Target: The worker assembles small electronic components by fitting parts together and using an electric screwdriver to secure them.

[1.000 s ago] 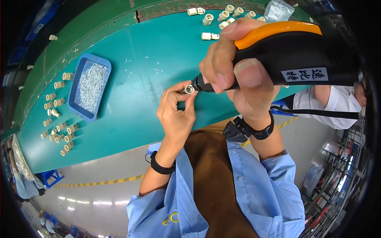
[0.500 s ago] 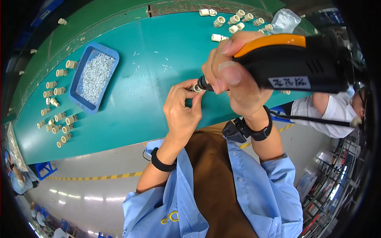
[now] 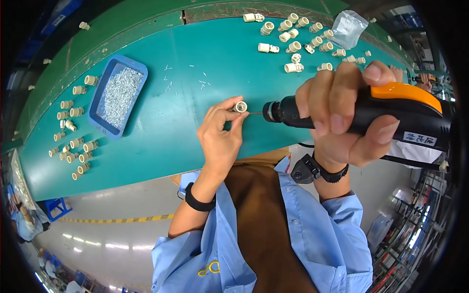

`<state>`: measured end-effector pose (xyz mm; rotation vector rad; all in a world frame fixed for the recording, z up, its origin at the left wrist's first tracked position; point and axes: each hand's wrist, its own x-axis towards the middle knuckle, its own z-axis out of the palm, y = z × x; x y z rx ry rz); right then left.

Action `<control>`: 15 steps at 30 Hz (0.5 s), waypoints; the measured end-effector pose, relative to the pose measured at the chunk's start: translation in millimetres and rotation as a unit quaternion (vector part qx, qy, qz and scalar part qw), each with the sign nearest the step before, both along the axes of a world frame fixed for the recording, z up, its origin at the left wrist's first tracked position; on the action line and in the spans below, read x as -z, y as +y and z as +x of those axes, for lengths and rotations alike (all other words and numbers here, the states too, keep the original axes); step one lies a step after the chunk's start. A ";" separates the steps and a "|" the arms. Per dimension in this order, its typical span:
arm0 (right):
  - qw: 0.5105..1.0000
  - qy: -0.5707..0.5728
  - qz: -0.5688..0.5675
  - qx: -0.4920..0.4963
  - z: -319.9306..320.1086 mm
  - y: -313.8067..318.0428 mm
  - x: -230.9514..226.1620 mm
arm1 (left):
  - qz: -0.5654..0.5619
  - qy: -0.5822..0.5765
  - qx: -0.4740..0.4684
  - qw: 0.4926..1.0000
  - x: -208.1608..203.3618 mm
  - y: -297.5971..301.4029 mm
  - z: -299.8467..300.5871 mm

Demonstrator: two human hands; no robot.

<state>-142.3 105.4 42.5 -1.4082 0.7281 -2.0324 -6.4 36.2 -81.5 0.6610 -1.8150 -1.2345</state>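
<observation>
Between the fingertips of my left hand (image 3: 222, 136) is a small cream lamp socket (image 3: 240, 107), its round open end facing up. My right hand (image 3: 344, 110) is wrapped round a black electric screwdriver (image 3: 408, 117) with an orange lever on top. The tool lies roughly level. Its thin bit points left and ends close to my left fingertips, just beside the socket; whether it touches the socket is hard to see.
A blue tray (image 3: 92, 113) full of small silvery screws stands at the left, with several screws (image 3: 202, 84) scattered nearby. Cream sockets (image 3: 90, 146) stand beside the tray, and more sockets (image 3: 293, 47) at the far right near a clear plastic bag (image 3: 348, 29). Another person's hand (image 3: 424, 80) shows beyond.
My right hand has drawn the screwdriver back to the right and lower, off the socket, and its bit now shows. The left hand has stayed nearly in place, still holding the socket.
</observation>
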 end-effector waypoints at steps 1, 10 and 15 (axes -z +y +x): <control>1.000 -0.001 -0.001 0.002 -0.5 1.3 2.0 | -0.001 -0.001 0.002 1.000 -0.6 0.0 -0.1; 0.998 -0.038 0.057 0.009 4.4 0.4 25.0 | 0.021 -0.007 0.004 1.000 -2.3 1.1 2.4; 0.997 -0.040 0.061 0.014 5.1 0.8 25.8 | 0.020 -0.004 0.005 1.000 -0.7 0.9 1.9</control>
